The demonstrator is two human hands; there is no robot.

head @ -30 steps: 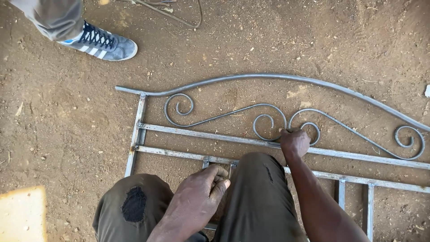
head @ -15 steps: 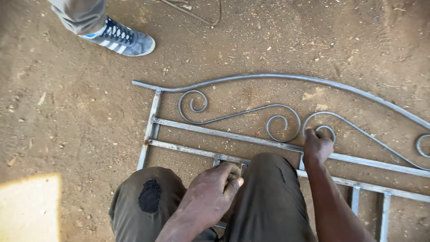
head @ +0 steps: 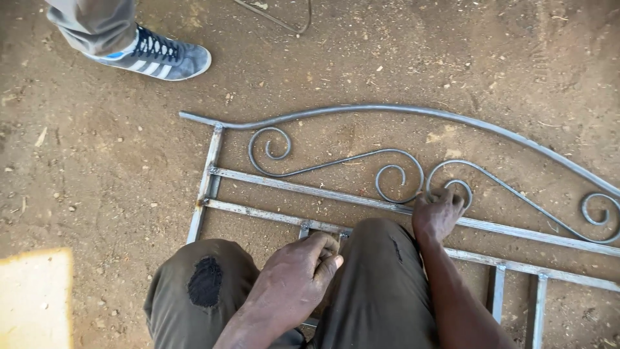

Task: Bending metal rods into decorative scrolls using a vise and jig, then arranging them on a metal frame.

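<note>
Metal gate frame flat on dirt floor, scrollwork up top, right end and lower bars cut off by picture edge and hidden under knees. Right hand curled down onto scroll beside crossbar; left hand closed between knees over short upright bar, grip contents hidden. Another person's grey sneaker top left, leg cut off.

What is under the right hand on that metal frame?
The right hand rests where two scroll curls meet above the flat bar. Bare dirt ground shows around it. The joint itself is covered by the fingers.
</note>
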